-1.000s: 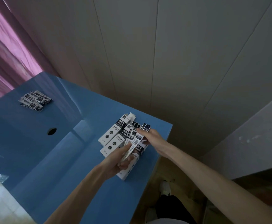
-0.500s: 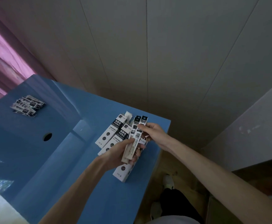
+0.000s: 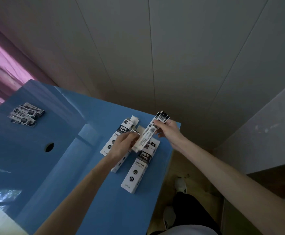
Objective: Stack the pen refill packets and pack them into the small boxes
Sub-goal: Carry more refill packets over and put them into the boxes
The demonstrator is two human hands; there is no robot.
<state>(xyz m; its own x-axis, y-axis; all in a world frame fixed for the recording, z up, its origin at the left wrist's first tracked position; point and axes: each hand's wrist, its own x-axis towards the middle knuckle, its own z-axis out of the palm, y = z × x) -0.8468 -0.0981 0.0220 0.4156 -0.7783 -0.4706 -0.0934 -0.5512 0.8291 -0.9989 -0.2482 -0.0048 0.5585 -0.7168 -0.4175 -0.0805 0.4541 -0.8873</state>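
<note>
Over the blue surface [image 3: 87, 192], my right hand [image 3: 168, 131] pinches the refill packets [image 3: 151, 131]; my left hand [image 3: 123, 145] grips their lower end. Best squared before boxing.

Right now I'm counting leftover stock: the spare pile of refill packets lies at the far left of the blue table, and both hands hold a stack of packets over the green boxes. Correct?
Not quite: the boxes are white with black labels, not green, as the head view shows. The spare pile of refill packets does lie far left on the blue table, and both hands hold the stack of packets.
</note>
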